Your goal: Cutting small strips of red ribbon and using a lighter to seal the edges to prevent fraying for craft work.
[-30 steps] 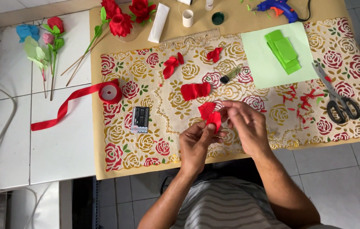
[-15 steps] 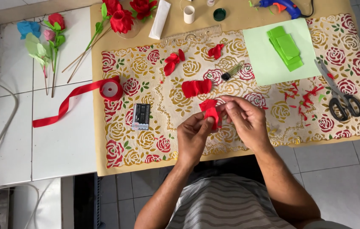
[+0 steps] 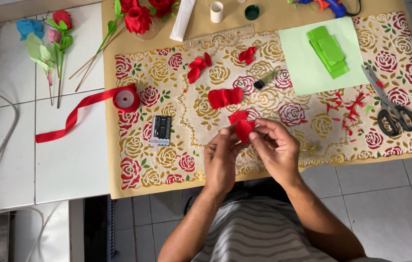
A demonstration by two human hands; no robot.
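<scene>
Above the table edge, 2 hands, left hand (image 3: 220,162) and right hand (image 3: 278,149), pinch 1 folded red ribbon piece (image 3: 242,127); 3 more red ribbon pieces (image 3: 225,97) lie beyond, 1 pair of scissors (image 3: 391,111) right.

Shirt: a striped top (image 3: 259,237) in grey and white, thin bands curving across the front, seen below the table edge (image 3: 177,182).
Sleeves: none reach the forearms; both are bare from the elbow down, nearer the table edge than the shirt.
Left hand (image 3: 220,162): bare, no glove, no ring or watch that I can make out.
Right hand (image 3: 276,150): bare too, wrist uncovered, no band visible.
Lap: something dark shows between shirt and table edge; unclear what.
</scene>
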